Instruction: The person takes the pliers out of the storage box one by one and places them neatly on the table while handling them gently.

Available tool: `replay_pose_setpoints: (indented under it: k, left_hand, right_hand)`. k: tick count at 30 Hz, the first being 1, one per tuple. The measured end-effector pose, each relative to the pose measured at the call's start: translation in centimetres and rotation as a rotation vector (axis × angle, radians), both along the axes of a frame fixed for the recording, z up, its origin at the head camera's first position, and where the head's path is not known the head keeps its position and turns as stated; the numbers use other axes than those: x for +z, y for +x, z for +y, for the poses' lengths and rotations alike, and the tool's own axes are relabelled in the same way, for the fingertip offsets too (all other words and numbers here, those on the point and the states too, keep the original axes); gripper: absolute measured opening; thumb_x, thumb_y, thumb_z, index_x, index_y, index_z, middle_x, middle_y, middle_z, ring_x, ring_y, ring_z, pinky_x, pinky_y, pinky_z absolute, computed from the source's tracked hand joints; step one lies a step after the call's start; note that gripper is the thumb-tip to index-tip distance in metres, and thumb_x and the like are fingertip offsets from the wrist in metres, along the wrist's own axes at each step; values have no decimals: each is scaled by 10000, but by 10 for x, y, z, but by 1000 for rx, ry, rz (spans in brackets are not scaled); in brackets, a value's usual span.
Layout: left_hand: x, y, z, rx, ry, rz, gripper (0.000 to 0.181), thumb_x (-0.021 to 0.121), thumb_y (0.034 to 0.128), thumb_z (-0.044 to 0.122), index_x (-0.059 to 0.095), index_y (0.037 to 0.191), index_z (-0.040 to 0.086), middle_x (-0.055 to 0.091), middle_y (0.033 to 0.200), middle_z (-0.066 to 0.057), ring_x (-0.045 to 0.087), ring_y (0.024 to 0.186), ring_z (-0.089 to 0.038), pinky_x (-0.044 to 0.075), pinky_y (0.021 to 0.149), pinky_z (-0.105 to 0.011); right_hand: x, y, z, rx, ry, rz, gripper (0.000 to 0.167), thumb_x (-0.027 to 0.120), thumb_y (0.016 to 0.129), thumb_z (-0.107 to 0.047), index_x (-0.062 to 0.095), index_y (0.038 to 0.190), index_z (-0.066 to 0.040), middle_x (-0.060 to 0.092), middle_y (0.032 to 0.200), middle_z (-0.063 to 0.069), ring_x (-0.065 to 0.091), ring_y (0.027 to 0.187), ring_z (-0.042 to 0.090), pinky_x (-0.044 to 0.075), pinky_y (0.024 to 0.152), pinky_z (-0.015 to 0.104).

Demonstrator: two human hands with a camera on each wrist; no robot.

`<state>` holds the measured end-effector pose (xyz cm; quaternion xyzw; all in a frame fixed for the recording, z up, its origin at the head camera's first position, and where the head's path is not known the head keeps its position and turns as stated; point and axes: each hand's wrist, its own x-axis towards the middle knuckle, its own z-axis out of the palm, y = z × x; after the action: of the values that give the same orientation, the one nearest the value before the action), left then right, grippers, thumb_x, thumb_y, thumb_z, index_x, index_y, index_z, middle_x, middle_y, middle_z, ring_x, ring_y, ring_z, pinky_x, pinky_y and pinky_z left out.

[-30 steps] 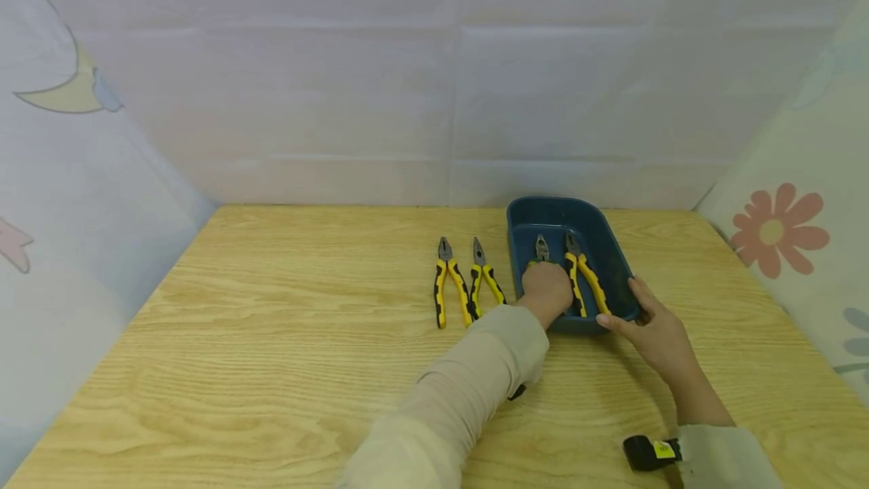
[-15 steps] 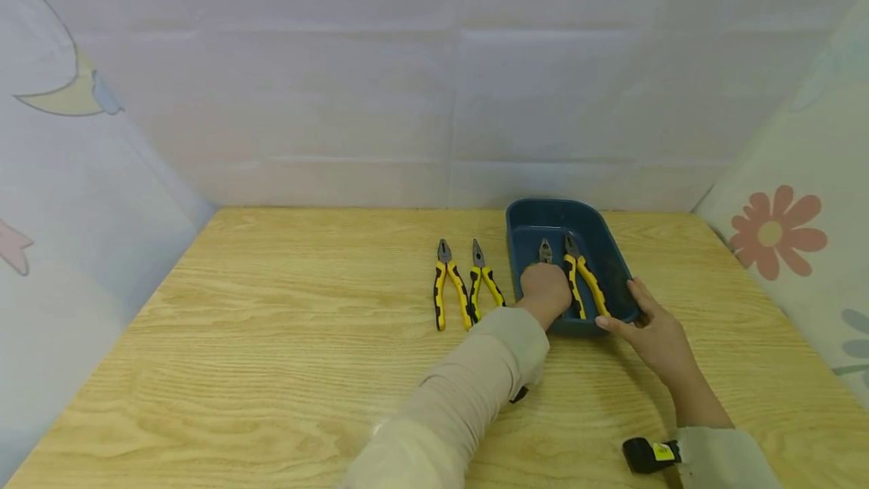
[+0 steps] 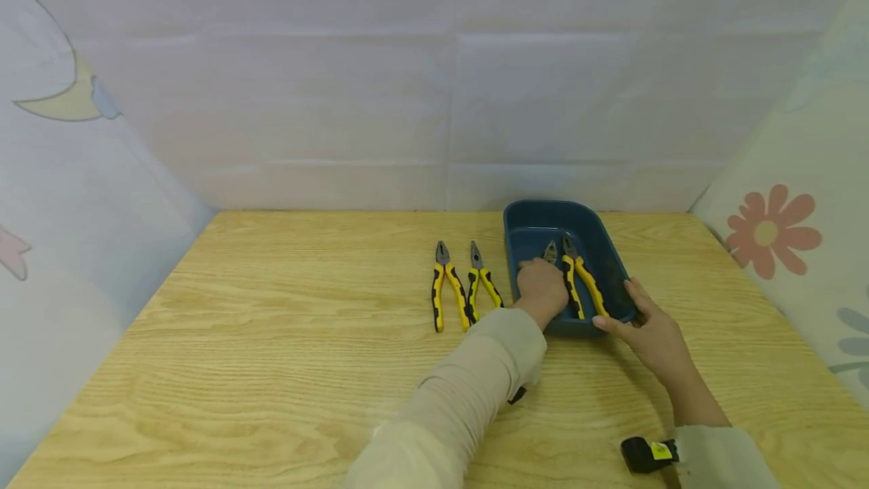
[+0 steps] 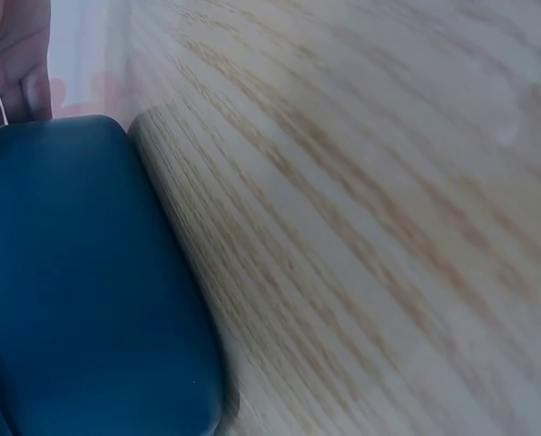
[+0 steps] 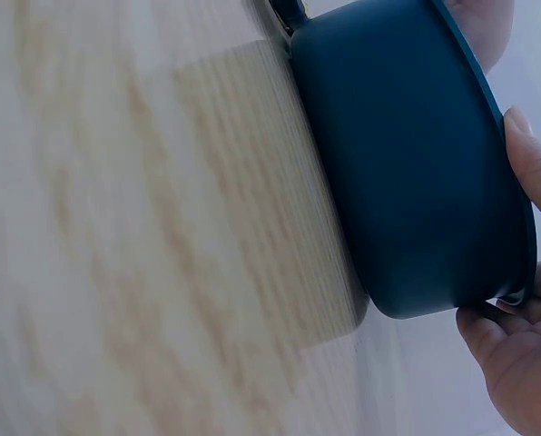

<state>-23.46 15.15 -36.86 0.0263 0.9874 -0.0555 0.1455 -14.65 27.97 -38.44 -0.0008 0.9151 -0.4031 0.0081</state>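
Observation:
In the head view, my left hand [image 3: 541,289] reaches down into a dark blue plastic box [image 3: 532,211] and grips a pair of pliers [image 3: 550,251]. Only the metal head of these pliers shows; the hand hides their handles. Right beside them in the box lies another pair of pliers [image 3: 580,278] with yellow and black handles, its head toward the back. My right hand [image 3: 655,338] holds the box's front right corner, thumb on the front rim and fingers along the outer side. In the right wrist view, the fingers [image 5: 516,350] pinch the box rim.
Left of the box, combination pliers [image 3: 448,285] and long-nose pliers [image 3: 482,281] lie side by side on the wooden table [image 3: 271,368], handles spread toward me. A pale wall sheet [image 3: 339,112] closes off the back, close behind the box.
The head of the pliers under my left hand has swung a little to the right, toward the other pair in the box. My right hand keeps its hold on the box corner.

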Motion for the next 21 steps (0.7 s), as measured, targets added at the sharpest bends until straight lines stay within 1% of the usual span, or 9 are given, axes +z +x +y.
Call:
replay_pose_setpoints:
  k: [2,5,7,9,10,12,16,19,21]
  left_hand:
    - [1,0,0,14,9,-8,526,493,822,471,390,1289,252,330,1329,-3,544,908,-56,468,562,-173]
    - [2,-1,1,29,19,-36,502,494,825,465,392,1283,286,293,1351,-35,533,945,-66,463,542,-180]
    - [3,-1,1,37,30,-55,475,489,830,458,395,1273,318,282,1353,-46,467,1060,-108,469,584,-187]
    - [3,-1,0,44,49,-63,452,475,839,453,402,1267,327,301,1342,-43,439,1097,-126,470,639,-194]
    - [3,-1,0,34,56,-64,430,467,845,449,416,1256,333,339,1319,-21,446,1087,-122,467,667,-199]
    - [2,-2,-1,18,89,-67,383,474,848,435,465,1218,336,437,1239,31,492,1011,-101,461,681,-205]
    - [2,-4,-3,-38,140,-81,274,495,848,406,562,1105,335,559,1020,123,538,782,-66,441,602,-211]
    - [3,-5,-5,-30,196,-101,212,495,855,382,610,1017,307,573,937,124,526,691,-62,416,523,-214]
    - [6,-5,-6,-22,233,-107,190,493,860,366,644,913,265,579,853,114,507,628,-62,394,485,-215]
  right_hand:
    - [0,0,0,-1,-5,1,865,575,812,-375,-19,1373,-91,-46,1413,126,182,1201,438,296,872,527]
    - [1,0,-1,-1,-9,2,863,575,814,-370,-18,1373,-84,-48,1413,129,174,1203,440,290,873,534]
    - [1,0,-1,1,-8,2,862,574,815,-369,-18,1373,-83,-47,1412,134,170,1203,444,286,874,541]
    - [1,0,-2,1,-5,2,865,573,814,-378,-17,1372,-82,-45,1412,139,170,1202,447,284,874,544]
    - [1,0,-2,1,-4,2,865,573,814,-378,-17,1372,-80,-43,1412,142,167,1202,447,283,876,544]
    - [1,0,-2,1,-5,0,868,572,813,-380,-19,1372,-77,-47,1411,143,165,1202,448,282,877,544]
    - [2,0,-2,2,-8,4,869,575,814,-372,-19,1372,-70,-46,1410,155,163,1203,448,282,877,542]
    - [2,0,-2,3,-10,8,867,578,815,-362,-19,1372,-69,-43,1409,163,165,1203,446,281,878,538]
    - [2,0,-1,2,-12,4,869,577,814,-368,-21,1372,-74,-46,1410,159,163,1206,441,280,882,533]
